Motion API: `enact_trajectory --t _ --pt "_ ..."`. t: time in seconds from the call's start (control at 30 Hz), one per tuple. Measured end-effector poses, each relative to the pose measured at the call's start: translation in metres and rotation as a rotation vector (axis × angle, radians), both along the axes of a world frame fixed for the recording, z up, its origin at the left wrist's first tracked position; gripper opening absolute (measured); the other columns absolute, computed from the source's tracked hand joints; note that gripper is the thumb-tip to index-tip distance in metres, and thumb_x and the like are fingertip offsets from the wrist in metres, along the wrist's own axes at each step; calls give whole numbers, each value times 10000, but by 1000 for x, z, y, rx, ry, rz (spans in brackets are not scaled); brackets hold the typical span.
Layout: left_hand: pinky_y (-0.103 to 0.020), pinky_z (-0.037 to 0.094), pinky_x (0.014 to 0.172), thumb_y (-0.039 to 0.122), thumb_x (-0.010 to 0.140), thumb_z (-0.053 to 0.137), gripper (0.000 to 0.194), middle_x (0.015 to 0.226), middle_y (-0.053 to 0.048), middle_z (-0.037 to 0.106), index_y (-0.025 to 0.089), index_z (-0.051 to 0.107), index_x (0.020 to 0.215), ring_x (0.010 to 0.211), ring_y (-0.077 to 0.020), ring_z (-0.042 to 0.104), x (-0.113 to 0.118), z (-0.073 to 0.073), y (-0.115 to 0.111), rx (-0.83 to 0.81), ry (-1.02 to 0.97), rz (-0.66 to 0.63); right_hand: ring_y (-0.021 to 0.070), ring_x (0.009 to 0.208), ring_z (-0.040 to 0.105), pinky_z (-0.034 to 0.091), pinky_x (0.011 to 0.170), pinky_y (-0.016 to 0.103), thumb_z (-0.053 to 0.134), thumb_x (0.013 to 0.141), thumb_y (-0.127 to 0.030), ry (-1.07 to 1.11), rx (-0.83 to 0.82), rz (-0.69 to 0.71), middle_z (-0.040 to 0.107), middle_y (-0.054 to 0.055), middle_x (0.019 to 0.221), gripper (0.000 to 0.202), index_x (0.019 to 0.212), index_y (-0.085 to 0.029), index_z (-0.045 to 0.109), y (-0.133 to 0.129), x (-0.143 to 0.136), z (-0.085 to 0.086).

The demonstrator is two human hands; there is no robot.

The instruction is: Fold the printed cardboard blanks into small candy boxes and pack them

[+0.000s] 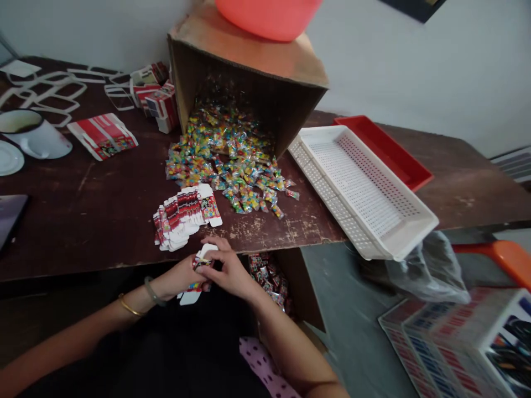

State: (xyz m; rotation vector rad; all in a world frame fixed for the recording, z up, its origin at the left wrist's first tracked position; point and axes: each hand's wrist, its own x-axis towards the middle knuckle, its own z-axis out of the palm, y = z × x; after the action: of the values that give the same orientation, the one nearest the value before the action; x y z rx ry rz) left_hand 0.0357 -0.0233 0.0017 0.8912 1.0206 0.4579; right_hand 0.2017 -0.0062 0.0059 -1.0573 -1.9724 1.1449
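Head camera: the left hand (196, 272) and right hand (224, 268) are together at lower center-left, fingers closed on a small printed carton (203, 257) with white flaps (whether one carton or two, I cannot tell). Just above them, near the front edge of the bench (116, 221), lies a fanned row of flat cartons (182, 215). Beyond that row, wrapped candies (232, 160) spill from a cardboard box (249, 61) lying on its side, a red basin (269, 14) on top. Below the edge, right of the hands, small wrapped packets (269, 279) fill another box (301, 287). At right, a white perforated basket (360, 182) sits beside a red tray (385, 152); at upper left stands a white mug (37, 135) (its round lid (9, 158) is close by).
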Motion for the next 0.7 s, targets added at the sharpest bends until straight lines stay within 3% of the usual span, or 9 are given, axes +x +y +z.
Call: enact_trajectory --t 0.13,0.2,0.27,0.33,0.43,0.5,0.6,0.7 --pt "-274 482 624 262 692 719 151 713 -23 697 153 672 783 668 -174 633 -7 11 6 35 -85 -257 213 1280 489 355 1082 345 667 871 -290 102 -224 287 532 100 1342 133 879 -169 723 7 18 12" --pt "-278 490 641 306 693 749 201 746 -29 707 148 677 795 688 -183 637 -11 12 10 76 -62 -324 209 1241 516 373 1062 336 661 876 -303 159 -267 343 572 89 1267 146 860 -167 711 8 26 15" --pt "-261 460 567 363 709 745 241 637 3 654 146 644 735 590 -162 593 -9 7 9 147 62 -231 192 1121 573 417 1005 325 638 889 -313 186 -308 247 622 67 1118 151 870 -170 685 3 28 15" --pt "-256 437 526 412 744 710 284 578 19 609 149 612 699 540 -154 565 -4 1 4 201 182 -72 166 975 604 465 910 301 608 903 -312 218 -370 66 634 38 1001 141 952 -183 633 -8 27 11" --pt "-280 497 621 400 808 663 285 718 5 665 167 599 959 655 -185 641 4 -6 -10 273 179 88 136 862 609 490 781 250 634 875 -306 315 -478 -159 639 10 974 301 1128 -225 494 -32 24 4" --pt "-293 519 709 353 836 653 398 811 13 671 213 487 1170 742 -184 670 6 -6 -21 347 142 177 112 742 602 479 669 211 678 837 -332 410 -566 -293 644 -12 923 395 1141 -245 442 -48 23 -2" --pt "-290 522 743 329 865 634 412 839 14 664 237 439 1216 777 -177 674 5 -3 -33 401 127 98 80 540 524 418 514 178 663 831 -454 620 -787 -415 590 -52 703 324 972 -222 486 -67 27 -11" --pt "-290 522 759 341 895 594 297 885 -11 682 228 517 1158 830 -193 678 0 1 -42 367 131 -112 53 478 476 407 478 164 739 757 -455 812 -1083 -374 540 -68 622 354 862 -191 529 -80 32 -22"
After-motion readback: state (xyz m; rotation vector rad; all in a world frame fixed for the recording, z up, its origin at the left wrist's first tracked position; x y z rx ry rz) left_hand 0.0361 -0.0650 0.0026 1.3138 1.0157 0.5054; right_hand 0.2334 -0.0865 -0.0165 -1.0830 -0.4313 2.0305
